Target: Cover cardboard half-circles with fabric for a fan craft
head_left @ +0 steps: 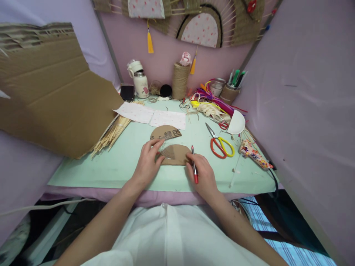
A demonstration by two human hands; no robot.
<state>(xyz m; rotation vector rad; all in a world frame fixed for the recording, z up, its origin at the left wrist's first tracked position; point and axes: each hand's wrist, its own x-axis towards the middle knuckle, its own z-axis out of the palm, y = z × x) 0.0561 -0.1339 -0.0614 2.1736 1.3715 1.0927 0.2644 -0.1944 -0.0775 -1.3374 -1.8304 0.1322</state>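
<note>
My left hand [148, 160] rests on the green mat [116, 166], its fingers pressed onto the left edge of a brown cardboard half-circle [176, 153]. A clear ruler [166, 138] lies by the fingertips, across a second cardboard half-circle [165, 131] just behind. My right hand [201, 173] is closed round a red pen [193, 165] and touches the right edge of the near half-circle.
Red and yellow scissors [220, 144] and a patterned glue gun [252, 153] lie to the right. A large cardboard sheet [52, 92] leans at the left above a bundle of bamboo sticks [111, 135]. White fabric pieces [151, 114], a twine spool [180, 79], pipe cleaners [213, 99] and a cup [140, 83] crowd the back.
</note>
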